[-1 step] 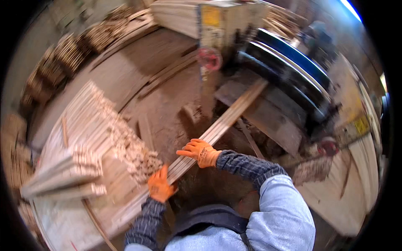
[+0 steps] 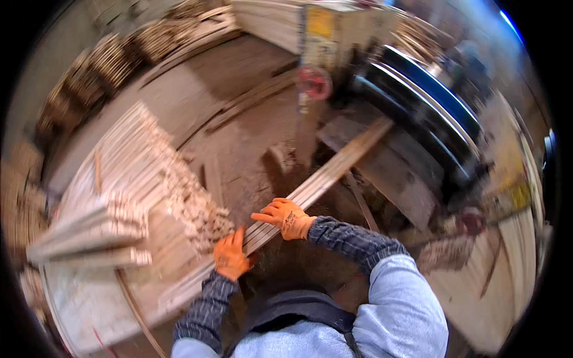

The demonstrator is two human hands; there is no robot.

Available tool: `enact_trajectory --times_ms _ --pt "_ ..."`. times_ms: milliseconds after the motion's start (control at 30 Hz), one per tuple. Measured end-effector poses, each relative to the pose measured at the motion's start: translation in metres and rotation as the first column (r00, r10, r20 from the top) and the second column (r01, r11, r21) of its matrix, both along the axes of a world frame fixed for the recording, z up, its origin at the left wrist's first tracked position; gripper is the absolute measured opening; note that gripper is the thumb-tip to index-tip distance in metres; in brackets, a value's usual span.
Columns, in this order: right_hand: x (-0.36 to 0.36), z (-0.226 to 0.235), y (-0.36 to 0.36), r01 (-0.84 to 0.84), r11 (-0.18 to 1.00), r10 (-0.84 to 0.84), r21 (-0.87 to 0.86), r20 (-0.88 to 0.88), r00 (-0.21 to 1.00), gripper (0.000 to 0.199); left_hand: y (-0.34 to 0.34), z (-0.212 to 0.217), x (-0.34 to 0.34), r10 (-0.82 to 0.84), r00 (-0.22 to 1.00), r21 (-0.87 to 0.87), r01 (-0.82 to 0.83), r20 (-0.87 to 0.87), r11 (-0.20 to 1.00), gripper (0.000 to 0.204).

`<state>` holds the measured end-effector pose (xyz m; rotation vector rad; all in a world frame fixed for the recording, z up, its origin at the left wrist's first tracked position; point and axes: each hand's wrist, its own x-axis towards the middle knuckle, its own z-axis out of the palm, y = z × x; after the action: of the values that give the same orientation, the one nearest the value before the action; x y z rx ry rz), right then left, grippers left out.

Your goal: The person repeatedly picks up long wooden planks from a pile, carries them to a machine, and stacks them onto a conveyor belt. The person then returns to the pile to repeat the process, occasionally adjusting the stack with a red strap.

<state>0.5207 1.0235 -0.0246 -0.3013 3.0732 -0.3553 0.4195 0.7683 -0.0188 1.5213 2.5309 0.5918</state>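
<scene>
The left hand (image 2: 230, 256), in an orange glove, is wrapped around the near part of a long plank (image 2: 316, 186), fingers curled over its edge. The right hand (image 2: 285, 218), gloved too, lies flat on top of the plank a little farther along, fingers spread, pressing rather than gripping. The plank runs diagonally away from the person, its far end resting on the machine bed (image 2: 388, 173) near a red wheel (image 2: 315, 82).

Since only one hand truly grips, the plank could twist or slide sideways if the far end catches on the bed. Just left of the hands, a stack of cut strips (image 2: 137, 179) has loose ends spilling toward the plank; a sideways swing could knock them down. The picture is blurred, so the machine's moving parts cannot be told, but a glove near them could snag.
</scene>
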Motion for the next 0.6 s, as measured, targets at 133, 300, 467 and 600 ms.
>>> enact_trajectory --times_ms 133,300,467,600 --pt "0.004 0.017 -0.024 0.112 0.993 -0.107 -0.040 0.114 0.988 0.089 -0.044 0.021 -0.008 0.060 0.992 -0.077 -0.069 -0.113 0.995 0.088" --pt "-0.009 0.037 -0.006 0.053 0.999 -0.052 -0.010 0.116 0.992 0.091 -0.103 0.033 -0.006 0.239 0.967 -0.127 -0.249 -0.086 0.960 0.093" --pt "-0.018 0.026 -0.039 -0.101 0.995 0.100 0.008 0.130 0.986 0.096 -0.104 0.019 0.012 0.226 0.970 0.015 -0.225 -0.093 0.974 0.084" --pt "-0.033 0.017 -0.068 -0.130 0.992 0.129 -0.003 0.136 0.982 0.093 -0.119 0.039 0.012 0.358 0.921 -0.012 -0.360 0.157 0.933 0.068"
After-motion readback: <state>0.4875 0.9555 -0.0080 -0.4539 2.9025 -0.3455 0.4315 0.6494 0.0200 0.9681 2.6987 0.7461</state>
